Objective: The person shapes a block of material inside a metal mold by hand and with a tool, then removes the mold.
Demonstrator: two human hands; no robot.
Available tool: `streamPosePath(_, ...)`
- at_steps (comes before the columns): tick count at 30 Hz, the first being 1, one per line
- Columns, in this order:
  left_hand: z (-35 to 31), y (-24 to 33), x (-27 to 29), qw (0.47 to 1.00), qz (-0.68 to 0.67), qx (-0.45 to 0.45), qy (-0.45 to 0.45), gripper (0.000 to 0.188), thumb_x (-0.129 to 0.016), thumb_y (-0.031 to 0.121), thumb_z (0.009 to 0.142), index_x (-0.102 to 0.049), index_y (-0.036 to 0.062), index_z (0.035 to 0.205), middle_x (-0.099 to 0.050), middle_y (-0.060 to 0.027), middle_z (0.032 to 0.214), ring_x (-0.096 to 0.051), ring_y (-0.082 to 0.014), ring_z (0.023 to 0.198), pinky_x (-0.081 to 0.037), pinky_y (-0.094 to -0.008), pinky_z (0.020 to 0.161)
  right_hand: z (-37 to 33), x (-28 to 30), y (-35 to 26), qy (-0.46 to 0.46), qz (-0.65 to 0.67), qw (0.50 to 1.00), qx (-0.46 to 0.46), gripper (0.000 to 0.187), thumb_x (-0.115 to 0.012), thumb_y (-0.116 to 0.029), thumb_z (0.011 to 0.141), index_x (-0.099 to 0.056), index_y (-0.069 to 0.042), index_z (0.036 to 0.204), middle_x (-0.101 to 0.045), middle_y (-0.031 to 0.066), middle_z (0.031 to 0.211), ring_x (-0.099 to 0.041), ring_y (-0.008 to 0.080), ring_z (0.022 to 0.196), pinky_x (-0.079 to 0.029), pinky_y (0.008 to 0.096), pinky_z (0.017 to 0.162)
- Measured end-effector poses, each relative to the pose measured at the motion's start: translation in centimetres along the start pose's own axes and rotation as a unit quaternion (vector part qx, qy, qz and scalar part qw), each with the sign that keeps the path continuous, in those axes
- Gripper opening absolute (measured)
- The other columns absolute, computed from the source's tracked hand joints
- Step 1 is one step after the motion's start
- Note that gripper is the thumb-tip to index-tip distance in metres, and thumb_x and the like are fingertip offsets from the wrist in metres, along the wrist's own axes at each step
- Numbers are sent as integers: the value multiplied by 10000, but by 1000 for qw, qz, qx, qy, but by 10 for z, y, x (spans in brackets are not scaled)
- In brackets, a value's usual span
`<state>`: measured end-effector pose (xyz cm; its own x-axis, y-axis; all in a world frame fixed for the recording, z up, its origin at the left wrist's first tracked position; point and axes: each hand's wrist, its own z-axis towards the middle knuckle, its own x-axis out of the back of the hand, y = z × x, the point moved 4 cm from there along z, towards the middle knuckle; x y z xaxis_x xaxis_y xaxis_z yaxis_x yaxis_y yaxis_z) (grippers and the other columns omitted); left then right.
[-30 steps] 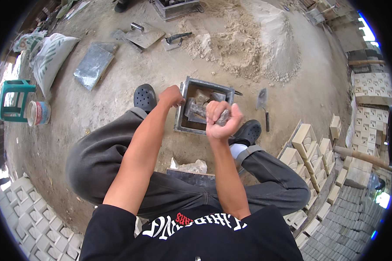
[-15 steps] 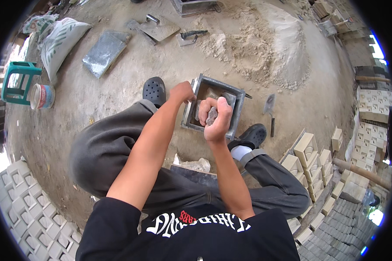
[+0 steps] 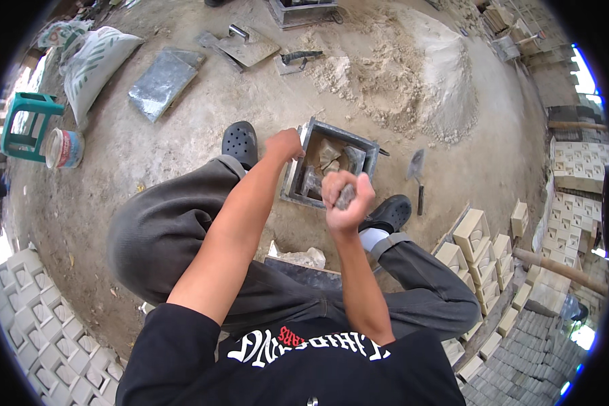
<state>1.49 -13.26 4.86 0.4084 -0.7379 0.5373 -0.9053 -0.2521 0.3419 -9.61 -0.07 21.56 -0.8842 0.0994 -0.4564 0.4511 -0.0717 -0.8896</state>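
Note:
Between my feet stands a square grey metal mould box [image 3: 345, 130], with sandy material and grey angular shapes inside it. My left hand [image 3: 285, 144] is closed on the box's left edge, the fingertips partly hidden. My right hand [image 3: 347, 203], a fist, is raised over the box's near right side. It grips a grey, stone-like lump [image 3: 346, 196], whose rounded end shows between fingers and thumb; the rest is hidden in the hand.
A trowel [image 3: 417, 166] lies right of the box. Beyond are a sand pile [image 3: 399, 81], a steel float [image 3: 247, 44] and a metal sheet [image 3: 164, 81]. Pale moulded blocks [image 3: 477, 233] stack at right, others [image 3: 40, 325] at lower left. A bucket [image 3: 65, 149] stands near a green stool [image 3: 30, 128].
My right fist has drawn back toward me and a little right, with the lump still in it, uncovering more of the box's inside. My left hand stays on the edge.

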Motion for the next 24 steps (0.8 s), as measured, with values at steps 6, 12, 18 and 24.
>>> streamPosePath(6,0,-1,-9,999,-9,-10,-31,115,-753,217,726,-731,105,745,-725,7,735,-708,-137,667,-552,-317,687,1,-3,2,24,-84,996,-26,593,-190,-440,968,-339,-91,514,-332,45,448,-297,153,427,-261,291,430)
streamPosePath(12,14,0,-8,999,-18,-25,-37,116,-752,212,743,-732,99,758,-727,5,746,-705,-139,660,-549,-312,693,5,10,21,25,-91,995,22,572,-218,-364,985,-343,-75,508,-350,45,462,-325,144,423,-246,288,418)
streamPosePath(18,2,6,-1,999,-18,-17,-35,96,-735,183,749,-730,88,761,-729,2,758,-706,-140,668,-550,-315,683,0,6,6,32,19,996,83,575,-214,-368,980,-343,-75,501,-357,48,467,-326,152,424,-241,287,422)
streamPosePath(24,-12,7,2,999,28,-35,0,165,-729,230,732,-740,75,787,-727,-42,781,-700,-173,695,-557,-327,651,5,8,-7,27,41,997,58,577,-213,-380,980,-338,-85,499,-353,43,469,-319,148,427,-232,285,425)
